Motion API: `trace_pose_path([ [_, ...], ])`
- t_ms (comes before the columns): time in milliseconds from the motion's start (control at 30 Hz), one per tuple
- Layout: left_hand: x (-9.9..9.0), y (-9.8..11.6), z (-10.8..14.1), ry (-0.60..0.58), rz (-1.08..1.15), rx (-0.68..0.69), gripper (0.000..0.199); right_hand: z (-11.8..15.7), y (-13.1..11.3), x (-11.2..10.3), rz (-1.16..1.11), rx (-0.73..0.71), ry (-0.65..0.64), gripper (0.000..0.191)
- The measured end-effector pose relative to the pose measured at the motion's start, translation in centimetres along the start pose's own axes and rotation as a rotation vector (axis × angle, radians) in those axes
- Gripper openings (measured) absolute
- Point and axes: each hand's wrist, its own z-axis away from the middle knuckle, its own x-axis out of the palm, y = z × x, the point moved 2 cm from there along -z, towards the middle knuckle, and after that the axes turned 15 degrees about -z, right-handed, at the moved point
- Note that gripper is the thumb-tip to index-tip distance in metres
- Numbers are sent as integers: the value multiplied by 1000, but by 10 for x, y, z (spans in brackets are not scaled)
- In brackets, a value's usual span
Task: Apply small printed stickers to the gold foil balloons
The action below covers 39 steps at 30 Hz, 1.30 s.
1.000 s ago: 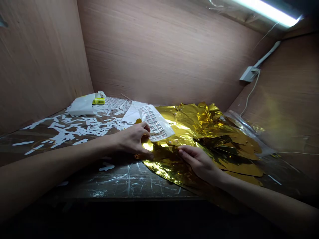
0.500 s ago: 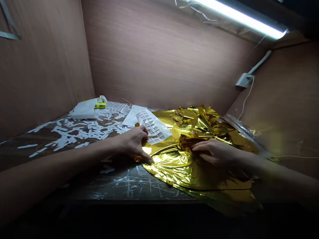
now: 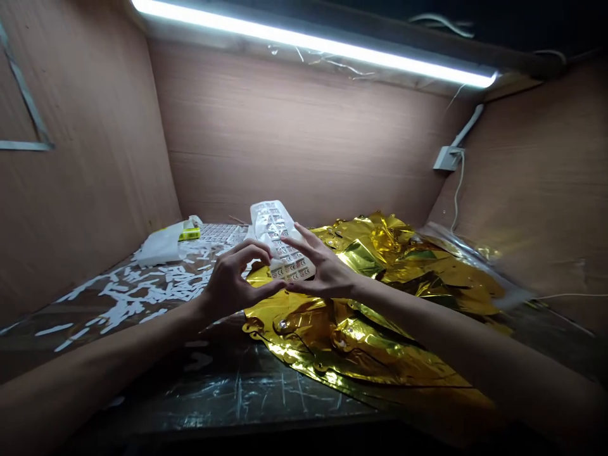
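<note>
A curled sheet of small printed labels (image 3: 278, 231) stands up between my hands, above the crumpled gold foil (image 3: 351, 342). My left hand (image 3: 235, 278) is curled, its fingertips at the sheet's lower left edge. Whether it grips the sheet is hidden. My right hand (image 3: 323, 272) has its fingers spread apart, lying in front of the sheet's lower part and close to my left thumb. Below both hands, the foil covers the right half of the table in shiny folds.
Many white paper scraps (image 3: 142, 288) lie on the dark scratched table (image 3: 247, 396) at left. Behind them are a white plastic bag (image 3: 161, 246) and a small yellow box (image 3: 189, 234). Wooden walls (image 3: 308, 158) surround the table. A clear plastic sheet (image 3: 465, 250) lies at right.
The label sheet has risen from lying on the foil to standing up. My right hand has left the foil and moved to the sheet. The view has tilted upward.
</note>
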Motion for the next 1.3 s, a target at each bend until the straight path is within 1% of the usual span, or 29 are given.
trace_pose_path([
  [100, 2, 3, -2, 32, 176, -62, 28, 0, -7, 4, 2, -69, 48, 88],
  [167, 5, 5, -1, 34, 263, -78, 26, 1, -11, 7, 6, -49, 96, 81],
  [267, 9, 8, 0, 14, 313, -94, 34, 4, -15, 10, -15, 9, 142, 70],
  [367, 10, 9, 3, 3, 340, -160, 39, 8, -20, 10, -4, -12, 186, 62],
  [400, 10, 10, 3, 3, 344, -182, 39, 10, -23, 10, -1, -35, 209, 56],
  [467, 9, 11, 4, 16, 330, -210, 36, 12, -29, 8, -24, -65, 247, 38],
  [533, 7, 13, 3, 25, 289, -211, 36, 13, -37, 8, -66, -59, 269, 19],
  [567, 6, 14, 3, 29, 267, -203, 38, 14, -41, 8, -80, -43, 279, 14],
  [633, 3, 17, 0, 22, 229, -175, 43, 16, -49, 9, -95, -13, 312, 13],
  [700, 0, 20, -3, -3, 213, -139, 40, 18, -56, 11, -116, -3, 349, 13],
  [867, -4, 28, -11, -30, 129, -68, 8, 24, -61, 14, -122, -25, 426, 8],
  [1033, -3, 27, -8, -49, 131, -101, 11, 26, -71, 7, -188, -41, 371, 7],
  [1167, -3, 27, -4, -64, 68, -83, 15, 22, -84, -6, -222, -18, 394, 8],
  [1233, -3, 27, -3, -78, 47, -64, 14, 19, -88, -10, -229, 6, 386, 10],
  [1300, -2, 27, -3, -89, 34, -32, 13, 16, -89, -13, -269, 65, 344, 14],
])
